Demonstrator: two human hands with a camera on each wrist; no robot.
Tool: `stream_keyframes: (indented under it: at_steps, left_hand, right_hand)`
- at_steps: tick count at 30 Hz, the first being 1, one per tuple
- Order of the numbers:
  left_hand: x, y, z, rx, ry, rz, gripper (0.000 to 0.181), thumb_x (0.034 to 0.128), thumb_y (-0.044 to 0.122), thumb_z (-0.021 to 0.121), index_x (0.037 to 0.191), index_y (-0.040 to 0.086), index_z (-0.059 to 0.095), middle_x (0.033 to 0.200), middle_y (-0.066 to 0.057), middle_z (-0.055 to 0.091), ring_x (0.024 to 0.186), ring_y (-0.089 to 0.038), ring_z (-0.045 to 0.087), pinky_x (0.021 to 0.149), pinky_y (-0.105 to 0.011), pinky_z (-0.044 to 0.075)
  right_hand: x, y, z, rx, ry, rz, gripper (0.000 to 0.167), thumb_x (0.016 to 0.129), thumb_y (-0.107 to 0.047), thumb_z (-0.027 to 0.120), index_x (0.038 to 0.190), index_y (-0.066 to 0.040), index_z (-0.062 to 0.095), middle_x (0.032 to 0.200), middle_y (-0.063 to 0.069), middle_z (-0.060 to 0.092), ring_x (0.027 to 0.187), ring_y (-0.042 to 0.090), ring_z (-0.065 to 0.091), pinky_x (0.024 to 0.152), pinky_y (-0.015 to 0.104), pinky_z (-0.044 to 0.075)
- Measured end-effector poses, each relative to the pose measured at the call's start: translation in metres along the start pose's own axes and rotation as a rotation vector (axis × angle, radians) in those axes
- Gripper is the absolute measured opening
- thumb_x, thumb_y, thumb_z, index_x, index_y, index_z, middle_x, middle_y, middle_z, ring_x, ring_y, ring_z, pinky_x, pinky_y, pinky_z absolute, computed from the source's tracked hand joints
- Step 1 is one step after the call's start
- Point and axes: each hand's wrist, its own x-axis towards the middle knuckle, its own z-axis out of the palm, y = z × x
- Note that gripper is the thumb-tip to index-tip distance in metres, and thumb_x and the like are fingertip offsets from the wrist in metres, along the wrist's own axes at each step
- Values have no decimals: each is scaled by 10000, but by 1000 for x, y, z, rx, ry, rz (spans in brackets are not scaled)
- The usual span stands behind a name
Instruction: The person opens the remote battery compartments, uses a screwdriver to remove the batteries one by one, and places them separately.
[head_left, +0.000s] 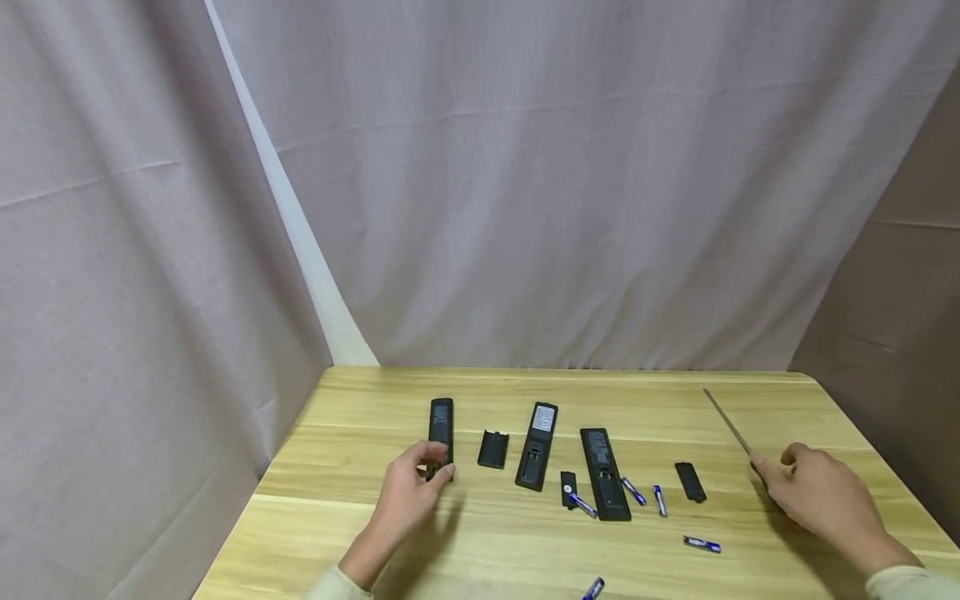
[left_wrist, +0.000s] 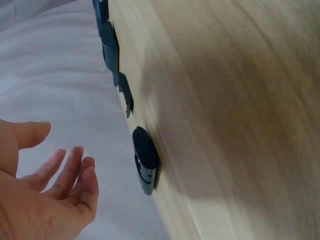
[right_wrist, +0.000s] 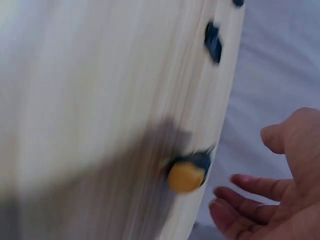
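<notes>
My left hand [head_left: 408, 483] hovers by the near end of a black remote control [head_left: 442, 421] at the left. The left wrist view shows its fingers loosely bent, apart from that remote [left_wrist: 146, 156]. At the right, my right hand [head_left: 825, 492] is over the handle end of a screwdriver [head_left: 727, 421], whose long thin shaft points away. The yellow-and-black handle [right_wrist: 186, 176] lies on the table in the blurred right wrist view, with a gap between it and the relaxed fingers. In the head view, the hand hides that handle.
Two more remotes [head_left: 537, 446] [head_left: 605, 475] lie back up, battery bays uncovered. Battery covers [head_left: 493, 449] [head_left: 691, 482] lie beside them; a battery [head_left: 583, 505] rests against a small cover [head_left: 567, 479]. Several blue-and-silver batteries [head_left: 702, 544] are scattered on the wooden table [head_left: 360, 533]. Curtains [head_left: 525, 208] hang behind.
</notes>
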Motion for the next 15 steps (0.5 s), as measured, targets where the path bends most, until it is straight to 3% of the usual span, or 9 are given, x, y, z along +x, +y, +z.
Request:
stream_keyframes:
  at_steps: [3,8,15]
  left_hand:
    - [-2,1,1,-3,14,-7,265,989,149,761,1222,28,722,1178,-148,767,1105,-291,708,928,-439,611]
    - [-5,-1,3,-15,31,-13,244,989,149,756,1199,26,733,1169,-158,775,1073,-249,715,897,-390,616]
    - [-7,-2,6,-20,8,11,241,1005,182,739,1203,45,736,1161,-153,776,1052,-221,713,897,-406,625]
  right_hand:
    - [-12,-17,5,17,83,-59,596,1094,-457,566,1146,127,671,1035,321,722,893,478,695,708,576,557]
    - [-36,-48,20,58,107,-95,527,1082,-443,608,1194,64,700,1201,352,698,1090,591,633,837,692,534]
    - [-48,-68,32,64,86,-74,480,1075,-463,617,1200,-10,714,1189,241,741,1118,517,624,866,687,524]
